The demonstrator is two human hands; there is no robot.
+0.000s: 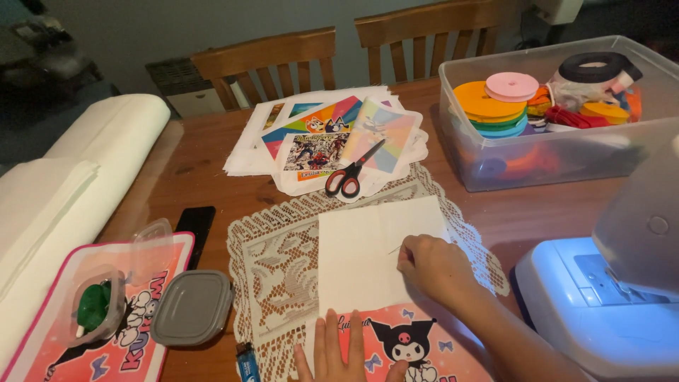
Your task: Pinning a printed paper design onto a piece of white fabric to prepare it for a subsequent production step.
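Pinching a thin pin point(393, 249) in its closed grip, the right hand point(433, 265) rests on white fabric point(368, 251) — the left hand point(339, 354) (fingers flat, open) presses a pink printed panel point(417, 346) over the lace mat point(272, 272), scissors point(351, 173) well beyond on the desk point(205, 166).

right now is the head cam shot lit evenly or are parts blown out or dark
Head view: uneven. The sewing machine at lower right glows bluish-white and is nearly blown out; the far left background is dim. The white fabric under the right hand reads clearly, and the scissors are sharp.
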